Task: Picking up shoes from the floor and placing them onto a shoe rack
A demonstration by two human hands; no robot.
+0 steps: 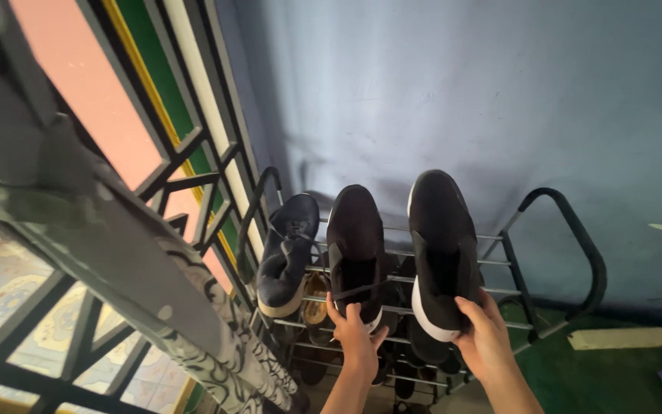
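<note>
Black slip-on shoes (442,245) sit heel-first in my gripping left hand (355,331) and right hand (484,333) above the shoe rack (568,230); a loose pinch could drop one between the bars.

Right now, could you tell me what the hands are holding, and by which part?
Each grips a black shoe by its heel end on the rack's top shelf: the left hand the middle shoe, the right hand the right shoe.

Left hand (355,331) grips heel of middle black shoe (355,245); right hand (483,337) grips heel of right black shoe (442,245). Both lie on top tier of metal shoe rack (568,230). Navy shoe (286,253) at 9 o'clock of the middle one.
</note>
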